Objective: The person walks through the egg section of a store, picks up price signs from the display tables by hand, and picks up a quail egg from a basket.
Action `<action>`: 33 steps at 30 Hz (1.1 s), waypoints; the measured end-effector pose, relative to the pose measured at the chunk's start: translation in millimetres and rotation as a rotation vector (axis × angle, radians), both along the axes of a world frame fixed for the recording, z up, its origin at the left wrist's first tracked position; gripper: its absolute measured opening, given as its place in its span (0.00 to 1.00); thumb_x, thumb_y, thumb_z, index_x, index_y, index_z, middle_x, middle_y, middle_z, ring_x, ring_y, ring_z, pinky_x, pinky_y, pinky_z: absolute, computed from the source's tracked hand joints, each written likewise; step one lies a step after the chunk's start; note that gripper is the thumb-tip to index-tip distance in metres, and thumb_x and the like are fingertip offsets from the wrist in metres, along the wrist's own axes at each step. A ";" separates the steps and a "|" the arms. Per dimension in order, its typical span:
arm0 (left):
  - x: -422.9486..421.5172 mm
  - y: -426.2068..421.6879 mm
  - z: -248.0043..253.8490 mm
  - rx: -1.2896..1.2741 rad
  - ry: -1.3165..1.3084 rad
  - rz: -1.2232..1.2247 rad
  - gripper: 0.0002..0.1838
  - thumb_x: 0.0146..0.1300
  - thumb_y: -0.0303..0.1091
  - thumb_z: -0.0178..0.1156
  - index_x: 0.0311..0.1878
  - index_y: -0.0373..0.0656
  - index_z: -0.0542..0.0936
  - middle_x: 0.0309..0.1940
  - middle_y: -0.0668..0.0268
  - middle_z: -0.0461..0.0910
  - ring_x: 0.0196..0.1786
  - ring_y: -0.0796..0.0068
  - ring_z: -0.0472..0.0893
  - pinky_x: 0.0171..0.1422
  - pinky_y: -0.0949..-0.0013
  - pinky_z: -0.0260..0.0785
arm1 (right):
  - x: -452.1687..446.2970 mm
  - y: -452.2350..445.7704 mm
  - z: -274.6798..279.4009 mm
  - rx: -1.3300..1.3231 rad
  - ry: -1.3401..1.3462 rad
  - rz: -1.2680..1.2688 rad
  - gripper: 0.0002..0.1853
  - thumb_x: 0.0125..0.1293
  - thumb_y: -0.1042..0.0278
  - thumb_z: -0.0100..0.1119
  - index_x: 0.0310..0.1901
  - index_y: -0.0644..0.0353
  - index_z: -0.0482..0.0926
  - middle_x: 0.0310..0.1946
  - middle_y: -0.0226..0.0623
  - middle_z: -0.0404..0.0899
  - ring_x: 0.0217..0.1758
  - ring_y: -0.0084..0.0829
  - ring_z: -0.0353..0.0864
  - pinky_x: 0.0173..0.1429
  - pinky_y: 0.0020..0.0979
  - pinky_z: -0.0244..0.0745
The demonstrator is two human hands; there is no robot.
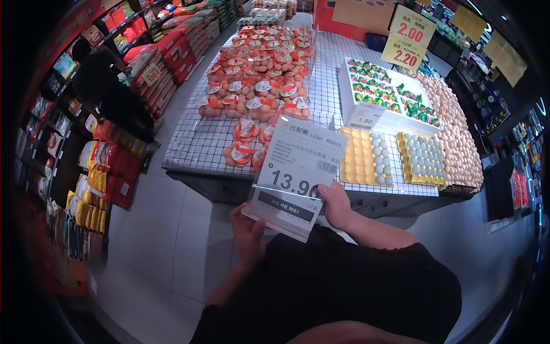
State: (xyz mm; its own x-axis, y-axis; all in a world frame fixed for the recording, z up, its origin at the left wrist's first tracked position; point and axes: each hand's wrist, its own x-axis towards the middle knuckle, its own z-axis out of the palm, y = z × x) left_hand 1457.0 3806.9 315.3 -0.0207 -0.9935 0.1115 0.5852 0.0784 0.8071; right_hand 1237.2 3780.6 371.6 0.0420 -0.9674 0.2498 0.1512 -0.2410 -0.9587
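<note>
"Checking the edges first: how much room shows?"

"Just beyond the hands, a broad display table with a white, dark-gridded top (195, 137) ends in a straight front edge above dark sides. Bare grid shows at its near left corner, and again in a strip between red-and-white-labelled bags of round brown eggs (262, 86) and a shallow white box (395, 121). On the left, smooth grey floor tiles (154, 229) run past the table. Farther off, a person in dark clothes (106, 80) stands by stacked red sacks (186, 54)."

"And the grip?"

"Both hands grasp a flat, clear plastic price sign with a white printed card (286, 172), tilted, in front of the table's near edge. The left hand (250, 232) holds its lower left corner. The right hand (337, 203) clasps the right edge, thumb over the front, partly covering the last large digit. Fingers behind it are hidden."

"Textures?"

"Glossy plastic on the sign; dimpled yellow egg trays (356, 157) holding smooth, pale bluish eggs (424, 160); rows of green-wrapped pieces (366, 89) in the box; heaped pinkish-brown loose eggs (458, 132) at the far right."
</note>
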 end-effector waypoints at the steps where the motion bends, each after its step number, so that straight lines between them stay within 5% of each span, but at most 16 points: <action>1: -2.8 -4.6 2.5 0.004 -0.011 -0.008 0.32 0.62 0.31 0.63 0.64 0.40 0.57 0.59 0.56 0.68 0.62 0.65 0.71 0.69 0.60 0.63 | -9.8 -6.9 3.8 0.101 0.007 0.053 0.17 0.74 0.64 0.43 0.51 0.70 0.73 0.42 0.38 0.81 0.41 0.24 0.78 0.47 0.27 0.73; 6: -20.5 -34.4 8.5 0.044 -0.049 -0.060 0.35 0.60 0.38 0.67 0.64 0.41 0.59 0.58 0.58 0.68 0.62 0.65 0.71 0.67 0.60 0.65 | -54.5 -36.3 37.8 0.328 0.121 0.240 0.16 0.74 0.63 0.45 0.44 0.68 0.77 0.31 0.33 0.82 0.25 0.20 0.77 0.30 0.23 0.72; 10: -43.0 -71.2 16.0 -0.009 -0.106 -0.095 0.36 0.63 0.43 0.62 0.67 0.40 0.56 0.64 0.53 0.65 0.61 0.61 0.73 0.66 0.58 0.66 | -93.0 -69.6 43.5 0.241 0.065 0.216 0.14 0.74 0.66 0.45 0.46 0.68 0.77 0.32 0.35 0.82 0.26 0.21 0.79 0.33 0.23 0.74; 14: -51.7 -105.9 8.9 0.044 -0.101 -0.021 0.30 0.69 0.45 0.53 0.67 0.38 0.59 0.65 0.50 0.66 0.57 0.58 0.77 0.65 0.57 0.67 | -144.1 -126.4 54.9 0.104 -0.005 -0.160 0.14 0.72 0.67 0.47 0.44 0.71 0.77 0.29 0.36 0.82 0.25 0.24 0.78 0.32 0.24 0.73; 19: -27.3 -133.7 -51.5 0.204 -0.226 0.166 0.18 0.72 0.34 0.50 0.61 0.36 0.67 0.56 0.56 0.73 0.50 0.66 0.78 0.59 0.64 0.70 | -207.2 -232.3 36.2 -0.023 0.152 -0.538 0.14 0.73 0.63 0.50 0.44 0.67 0.77 0.32 0.36 0.81 0.25 0.24 0.79 0.30 0.24 0.70; 22: -10.3 -133.0 -102.0 0.355 -0.419 0.386 0.13 0.71 0.29 0.51 0.56 0.36 0.71 0.49 0.60 0.76 0.43 0.71 0.78 0.54 0.69 0.73 | -245.5 -311.5 -11.8 0.117 0.737 -0.675 0.19 0.70 0.60 0.51 0.35 0.72 0.81 0.26 0.44 0.84 0.29 0.30 0.85 0.34 0.30 0.76; 24: 6.3 -122.9 -142.0 0.468 -0.564 0.471 0.12 0.71 0.30 0.54 0.53 0.36 0.72 0.45 0.61 0.77 0.41 0.72 0.78 0.51 0.70 0.73 | -244.1 -348.1 -30.8 0.095 0.823 -0.755 0.23 0.69 0.57 0.50 0.30 0.72 0.81 0.23 0.48 0.84 0.31 0.39 0.86 0.39 0.36 0.78; 25: 16.8 -114.8 -165.9 0.524 -0.636 0.515 0.11 0.70 0.30 0.55 0.52 0.36 0.73 0.43 0.62 0.77 0.40 0.73 0.78 0.50 0.70 0.74 | -255.0 -379.6 -66.2 0.048 0.923 -0.821 0.23 0.68 0.56 0.49 0.31 0.71 0.82 0.26 0.53 0.83 0.33 0.51 0.84 0.43 0.43 0.78; 29: 74.5 -44.3 -304.4 0.817 -0.817 0.585 0.13 0.67 0.33 0.59 0.50 0.36 0.75 0.40 0.62 0.78 0.38 0.74 0.79 0.41 0.70 0.74 | -240.5 -412.9 -101.1 0.091 1.033 -0.728 0.20 0.66 0.60 0.46 0.48 0.71 0.74 0.31 0.60 0.81 0.35 0.57 0.82 0.45 0.52 0.76; 33: 55.5 39.2 -293.5 1.208 -1.076 0.446 0.18 0.60 0.34 0.63 0.50 0.33 0.77 0.39 0.58 0.81 0.41 0.67 0.81 0.44 0.66 0.76 | -230.4 -439.1 -146.3 0.138 1.149 -0.587 0.21 0.65 0.61 0.45 0.49 0.73 0.72 0.28 0.59 0.81 0.34 0.56 0.83 0.43 0.51 0.78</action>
State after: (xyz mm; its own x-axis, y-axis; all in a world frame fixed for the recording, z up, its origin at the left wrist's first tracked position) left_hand 1512.5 3846.2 21.9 0.7132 -0.4418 -0.5443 -0.1312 -0.8469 0.5154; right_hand 1006.8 3341.5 225.3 -0.2719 -0.9289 0.2513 -0.8633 0.1200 -0.4903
